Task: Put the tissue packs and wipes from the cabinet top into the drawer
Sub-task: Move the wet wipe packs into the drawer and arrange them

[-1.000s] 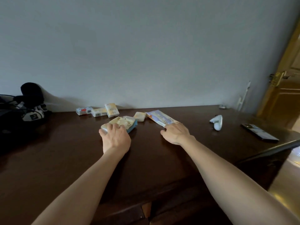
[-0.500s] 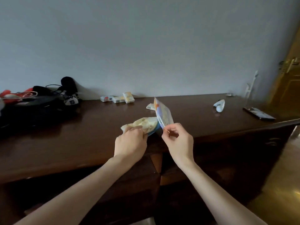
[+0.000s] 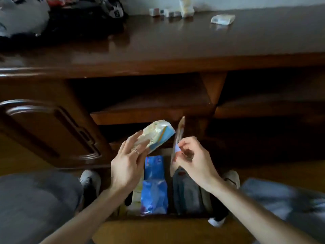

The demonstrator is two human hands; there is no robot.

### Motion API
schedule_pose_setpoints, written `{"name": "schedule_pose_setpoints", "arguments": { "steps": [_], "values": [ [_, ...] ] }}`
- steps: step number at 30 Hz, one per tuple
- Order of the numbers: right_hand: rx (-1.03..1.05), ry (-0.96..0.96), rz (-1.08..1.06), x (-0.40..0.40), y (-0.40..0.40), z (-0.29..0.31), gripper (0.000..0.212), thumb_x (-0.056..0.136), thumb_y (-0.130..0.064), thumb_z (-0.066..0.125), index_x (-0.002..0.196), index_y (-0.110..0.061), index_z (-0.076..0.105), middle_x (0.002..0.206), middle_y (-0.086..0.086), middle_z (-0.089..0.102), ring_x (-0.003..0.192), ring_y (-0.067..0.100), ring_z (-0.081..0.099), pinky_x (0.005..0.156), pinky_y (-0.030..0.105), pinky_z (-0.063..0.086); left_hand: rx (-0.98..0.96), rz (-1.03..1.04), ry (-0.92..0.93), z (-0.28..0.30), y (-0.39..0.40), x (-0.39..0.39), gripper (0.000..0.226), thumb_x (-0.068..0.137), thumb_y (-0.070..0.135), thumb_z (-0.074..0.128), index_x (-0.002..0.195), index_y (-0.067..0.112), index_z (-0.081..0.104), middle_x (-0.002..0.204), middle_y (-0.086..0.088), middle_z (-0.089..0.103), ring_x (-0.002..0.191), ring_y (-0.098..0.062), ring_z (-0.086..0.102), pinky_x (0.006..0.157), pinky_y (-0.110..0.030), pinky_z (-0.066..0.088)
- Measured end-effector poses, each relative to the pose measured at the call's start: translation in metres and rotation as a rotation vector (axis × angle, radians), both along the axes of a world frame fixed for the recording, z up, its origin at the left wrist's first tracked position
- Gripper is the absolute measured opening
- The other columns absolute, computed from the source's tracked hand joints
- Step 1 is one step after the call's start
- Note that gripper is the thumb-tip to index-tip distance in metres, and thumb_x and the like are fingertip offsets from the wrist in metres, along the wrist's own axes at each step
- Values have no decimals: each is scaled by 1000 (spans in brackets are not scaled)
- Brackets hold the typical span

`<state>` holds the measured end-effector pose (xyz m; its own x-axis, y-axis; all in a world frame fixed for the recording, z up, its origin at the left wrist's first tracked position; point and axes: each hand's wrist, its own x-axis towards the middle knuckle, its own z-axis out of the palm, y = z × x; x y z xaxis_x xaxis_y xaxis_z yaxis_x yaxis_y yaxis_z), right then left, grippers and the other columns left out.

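Observation:
My left hand (image 3: pixel 128 164) holds a yellow and blue tissue pack (image 3: pixel 156 135) over the open drawer (image 3: pixel 154 224). My right hand (image 3: pixel 191 159) pinches a flat wipes pack (image 3: pixel 178 138) on edge, just right of the tissue pack. Below them the drawer holds two blue packs (image 3: pixel 153 196) and a grey pouch (image 3: pixel 188 194). On the cabinet top (image 3: pixel 158 41) a small tissue pack (image 3: pixel 223 19) lies at the back right, and several small packs (image 3: pixel 173 11) sit in a row by the wall.
A black bag and gear (image 3: pixel 84 16) fill the cabinet top's back left. A closed cabinet door (image 3: pixel 44 131) stands left of the drawer, and open shelves (image 3: pixel 149 110) lie above it. My knees flank the drawer on both sides.
Both hands have come down from the cabinet top's front edge, carrying the tissue pack and the wipes pack over the open drawer. The view has tilted down.

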<state>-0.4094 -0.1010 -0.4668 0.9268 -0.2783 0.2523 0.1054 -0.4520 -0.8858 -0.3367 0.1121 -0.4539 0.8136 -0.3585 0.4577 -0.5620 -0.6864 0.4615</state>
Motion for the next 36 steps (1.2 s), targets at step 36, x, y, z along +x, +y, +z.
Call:
{"name": "schedule_pose_setpoints", "arguments": {
  "steps": [36],
  "values": [
    [702, 668, -521, 27, 14, -45, 23, 80, 8, 66, 78, -14, 74, 101, 5, 73, 87, 21, 67, 85, 45, 61, -877, 302, 871, -72, 51, -4, 30, 98, 44, 60, 115, 25, 76, 119, 11, 70, 102, -11, 70, 71, -28, 60]
  ]
}}
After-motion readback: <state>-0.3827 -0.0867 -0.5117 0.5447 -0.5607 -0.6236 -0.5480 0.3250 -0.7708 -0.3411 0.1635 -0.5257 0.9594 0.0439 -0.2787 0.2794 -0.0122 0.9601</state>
